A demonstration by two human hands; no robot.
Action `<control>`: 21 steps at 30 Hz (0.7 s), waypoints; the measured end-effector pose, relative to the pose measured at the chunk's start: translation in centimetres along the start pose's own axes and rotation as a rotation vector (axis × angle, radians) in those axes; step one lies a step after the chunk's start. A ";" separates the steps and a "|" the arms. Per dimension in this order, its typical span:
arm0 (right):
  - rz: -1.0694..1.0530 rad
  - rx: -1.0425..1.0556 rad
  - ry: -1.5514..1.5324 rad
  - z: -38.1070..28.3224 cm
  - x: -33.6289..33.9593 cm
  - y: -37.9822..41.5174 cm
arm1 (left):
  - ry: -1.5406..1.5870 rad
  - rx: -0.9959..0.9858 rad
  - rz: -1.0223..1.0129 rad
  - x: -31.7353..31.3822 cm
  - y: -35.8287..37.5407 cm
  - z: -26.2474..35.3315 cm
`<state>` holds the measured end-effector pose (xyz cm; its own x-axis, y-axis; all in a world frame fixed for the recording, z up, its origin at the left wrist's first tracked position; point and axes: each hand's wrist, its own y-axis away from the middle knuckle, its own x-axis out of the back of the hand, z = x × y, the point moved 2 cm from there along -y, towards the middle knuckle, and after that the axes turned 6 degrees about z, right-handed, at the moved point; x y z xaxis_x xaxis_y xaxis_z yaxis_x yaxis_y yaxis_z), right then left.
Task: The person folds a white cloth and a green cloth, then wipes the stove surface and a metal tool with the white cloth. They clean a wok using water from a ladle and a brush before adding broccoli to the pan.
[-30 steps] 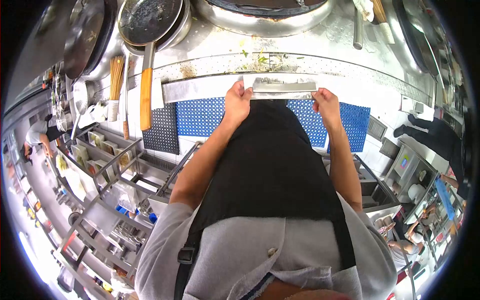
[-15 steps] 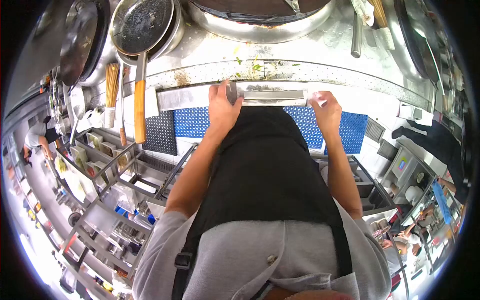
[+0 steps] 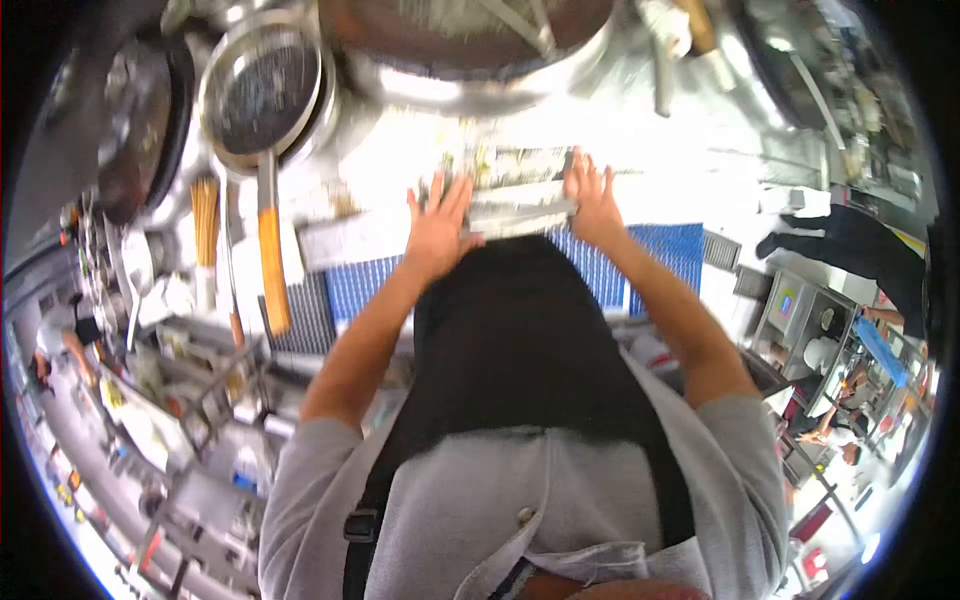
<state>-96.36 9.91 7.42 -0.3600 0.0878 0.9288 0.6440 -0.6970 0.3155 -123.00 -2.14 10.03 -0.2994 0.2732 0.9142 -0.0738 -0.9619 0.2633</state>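
Both L hand & R hand now spread, no longer pinching ends of metal strip, which lies btwn them nr front edge of table, so grip prob. released; blur hides whether fingertips touch.

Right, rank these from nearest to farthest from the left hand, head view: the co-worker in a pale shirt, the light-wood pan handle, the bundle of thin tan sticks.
1. Pan handle, to the left of the left hand.
2. Stick bundle, left of the handle.
3. Co-worker, far left edge.
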 end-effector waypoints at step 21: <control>0.824 -0.245 -0.670 39.6 4.8 -22.5 | 0.538 0.343 0.581 9.4 -6.4 20.1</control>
<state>-85.84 54.27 12.47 0.6091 -0.1533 0.7782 0.3399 -0.8360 -0.4307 -106.18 6.81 23.10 -0.6172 -0.3871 0.6850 0.4962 -0.8671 -0.0429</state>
